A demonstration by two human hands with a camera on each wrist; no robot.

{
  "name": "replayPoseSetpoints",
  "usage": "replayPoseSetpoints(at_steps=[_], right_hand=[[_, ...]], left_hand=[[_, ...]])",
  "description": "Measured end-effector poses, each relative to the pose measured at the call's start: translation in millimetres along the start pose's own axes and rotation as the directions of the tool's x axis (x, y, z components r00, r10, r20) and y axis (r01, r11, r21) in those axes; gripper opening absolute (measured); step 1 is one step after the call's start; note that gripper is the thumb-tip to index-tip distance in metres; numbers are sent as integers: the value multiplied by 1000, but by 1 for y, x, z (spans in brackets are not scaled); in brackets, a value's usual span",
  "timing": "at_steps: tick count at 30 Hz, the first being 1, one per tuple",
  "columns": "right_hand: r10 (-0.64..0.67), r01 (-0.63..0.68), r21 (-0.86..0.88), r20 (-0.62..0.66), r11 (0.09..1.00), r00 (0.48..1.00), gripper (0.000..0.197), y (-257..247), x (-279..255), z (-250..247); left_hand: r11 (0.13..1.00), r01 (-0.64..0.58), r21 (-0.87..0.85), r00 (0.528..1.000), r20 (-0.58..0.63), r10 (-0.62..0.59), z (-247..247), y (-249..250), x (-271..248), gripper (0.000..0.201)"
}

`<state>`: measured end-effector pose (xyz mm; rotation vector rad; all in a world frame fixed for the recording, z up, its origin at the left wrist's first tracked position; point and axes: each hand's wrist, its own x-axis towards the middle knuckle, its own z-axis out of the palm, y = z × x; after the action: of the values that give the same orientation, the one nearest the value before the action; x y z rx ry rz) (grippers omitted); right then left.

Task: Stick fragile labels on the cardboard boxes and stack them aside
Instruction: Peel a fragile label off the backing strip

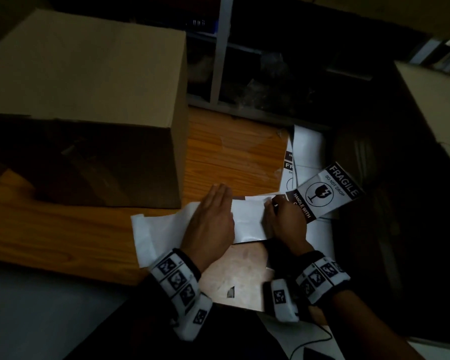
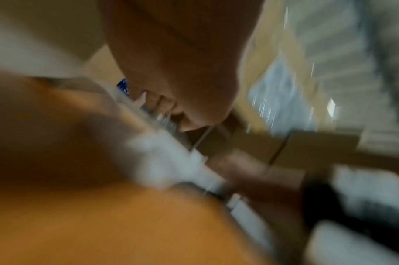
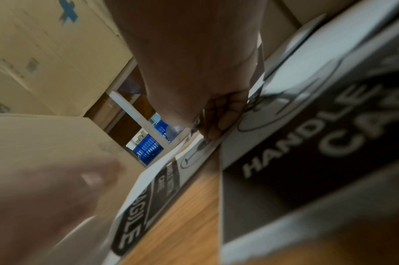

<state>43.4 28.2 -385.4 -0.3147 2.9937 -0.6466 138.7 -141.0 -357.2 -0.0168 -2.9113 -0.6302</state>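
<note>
both wrists, banded in black-and-white marker cuffs, sat nearest the head camera, above the near edge of the wooden table [image 1: 63,229]. left hand [image 1: 213,219] lay flat with straight fingers, pressing down a white backing sheet [image 1: 247,219] that ran from a curled end near the table's front edge toward the right. right hand [image 1: 283,219] had its fingers curled, pinching the fragile label [image 1: 327,190] at its lower end; the label stuck out up and to the right, past the table's right edge over dark floor. more label sheets [image 1: 307,152] lay just behind it at the table's far right corner. a big cardboard box [image 1: 89,100] stood on the left, its near right corner close to the left fingertips, with a bare strip of wood between box and sheets. left wrist view was too blurred to read.
</note>
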Motion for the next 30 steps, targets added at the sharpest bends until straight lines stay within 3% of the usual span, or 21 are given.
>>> replayPoseSetpoints(at_steps=[2,4,6,10,17,30], right_hand=[[-22,22,4,10,1000,1000,39,5,4,1],[-40,40,6,5,999,999,40,13,8,1],[-67,67,-2,5,998,998,39,17,10,2],[-108,108,6,3,994,994,37,14,17,3],[-50,59,111,-83,992,995,37,22,-1,7],[-49,57,140,-58,989,997,31,28,9,3]], left_hand=[[985,150,84,964,207,-164,17,-11,-8,71],[968,188,164,934,275,-228,31,-24,-22,90],[967,162,195,936,279,-213,40,-34,-30,97],[969,147,201,949,249,-195,42,-36,-28,90],[970,134,203,944,272,-187,40,-38,-28,87],[967,119,226,947,267,-179,41,-39,-29,86]])
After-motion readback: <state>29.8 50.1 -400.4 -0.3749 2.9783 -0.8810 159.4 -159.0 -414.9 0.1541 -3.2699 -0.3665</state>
